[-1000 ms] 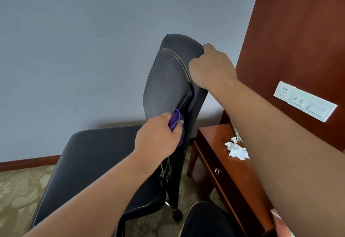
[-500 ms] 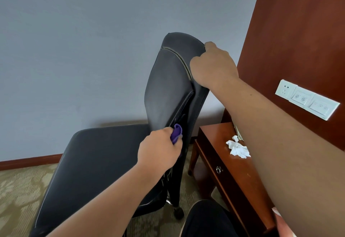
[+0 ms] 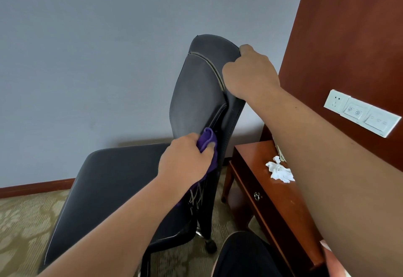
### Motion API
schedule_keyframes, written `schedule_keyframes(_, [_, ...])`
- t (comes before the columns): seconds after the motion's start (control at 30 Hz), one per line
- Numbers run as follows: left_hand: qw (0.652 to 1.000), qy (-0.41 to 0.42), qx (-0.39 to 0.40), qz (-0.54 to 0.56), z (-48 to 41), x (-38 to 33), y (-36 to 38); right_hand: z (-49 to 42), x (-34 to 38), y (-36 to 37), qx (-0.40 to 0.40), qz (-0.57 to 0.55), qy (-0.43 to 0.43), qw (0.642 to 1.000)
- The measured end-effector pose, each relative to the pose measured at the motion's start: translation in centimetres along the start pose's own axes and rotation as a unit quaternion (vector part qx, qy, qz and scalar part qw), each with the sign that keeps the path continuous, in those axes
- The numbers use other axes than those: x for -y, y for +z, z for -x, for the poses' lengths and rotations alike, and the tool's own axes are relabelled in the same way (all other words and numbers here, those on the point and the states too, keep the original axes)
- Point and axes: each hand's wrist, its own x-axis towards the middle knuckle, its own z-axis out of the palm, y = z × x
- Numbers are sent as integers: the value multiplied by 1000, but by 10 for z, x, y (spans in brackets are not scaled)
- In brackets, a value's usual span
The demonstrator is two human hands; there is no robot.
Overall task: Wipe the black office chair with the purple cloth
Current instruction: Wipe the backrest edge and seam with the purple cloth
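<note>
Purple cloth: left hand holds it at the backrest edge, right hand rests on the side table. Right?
No. Head view: the right hand grips the top of the office chair's backrest, not the side table. Left hand holds the purple cloth at the backrest edge.

The left hand [image 3: 185,161] is back up the side edge of the black padded office chair [image 3: 196,93] after dipping lower half a second ago, and more of the bunched purple cloth [image 3: 207,140] shows above its fingers.
</note>
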Motion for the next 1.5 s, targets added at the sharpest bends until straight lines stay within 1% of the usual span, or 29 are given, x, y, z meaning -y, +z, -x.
schedule_keyframes(0.07, [997, 14, 7, -80, 4, 12, 5, 0, -1, -1, 1, -1, 0, 1000])
schedule_keyframes(0.13, [994, 6, 13, -105, 7, 21, 8, 0, -1, -1, 2, -3, 2, 1000])
schedule_keyframes(0.3, [995, -3, 0, -98, 5, 24, 5, 0, 0, 0, 3, -6, 4, 1000])
schedule_keyframes(0.43, [997, 36, -43, -54, -8, 7, -12, 0, -1, -1, 3, -11, 4, 1000])
schedule_keyframes(0.5, [995, 67, -56, -53, -16, -2, -17, 0, 0, -1, 3, -12, 2, 1000])
schedule_keyframes(0.6, [989, 94, -33, -110, -20, -3, -13, 1, -1, -2, 6, -10, 4, 1000])
schedule_keyframes(0.73, [986, 96, -22, -135, -16, 13, -4, 1, -1, -1, 5, -8, 5, 1000])
schedule_keyframes(0.8, [985, 87, -18, -148, -13, 22, -2, 1, -1, -1, 6, -9, 6, 1000])
schedule_keyframes(0.93, [982, 61, 13, -176, -4, 36, 1, 2, 0, -2, 6, -9, 9, 1000])
schedule_keyframes(1.0, [984, 54, 16, -169, -3, 35, -1, 2, 0, -2, 6, -12, 10, 1000])
schedule_keyframes(1.13, [989, 72, -17, -127, -10, 14, -10, 3, 2, -2, 4, -9, 6, 1000])
schedule_keyframes(1.27, [981, 119, -74, -137, -22, -13, -16, 3, 1, -2, 2, -10, 6, 1000])
schedule_keyframes(1.33, [978, 129, -80, -146, -23, -14, -14, 2, 0, -2, 3, -10, 7, 1000])
schedule_keyframes(1.5, [976, 126, -68, -164, -14, 10, -6, 2, 2, -2, 7, -12, 8, 1000])
